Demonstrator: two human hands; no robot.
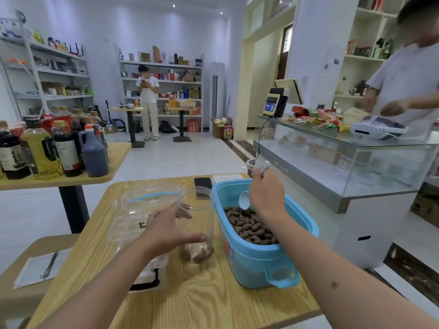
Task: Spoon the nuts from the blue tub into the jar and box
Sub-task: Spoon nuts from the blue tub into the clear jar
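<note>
A blue tub (259, 260) holding brown nuts (249, 227) stands on the right of the wooden table (202, 302). My right hand (266, 193) grips a white spoon (244, 200), its bowl just above the nuts. A clear plastic jar (198, 224) stands left of the tub with a few nuts at its bottom. My left hand (166, 227) is at the jar's left side, thumb stretched across the front and fingers behind it. A clear plastic box (137, 214) with its lid up sits further left.
A black phone (202, 184) and a paper lie behind the jar. A white container (149, 274) sits under my left forearm. A table of bottles (54, 148) stands left, a glass counter (344, 157) right with a person behind it. A clipboard with pen (40, 267) lies low left.
</note>
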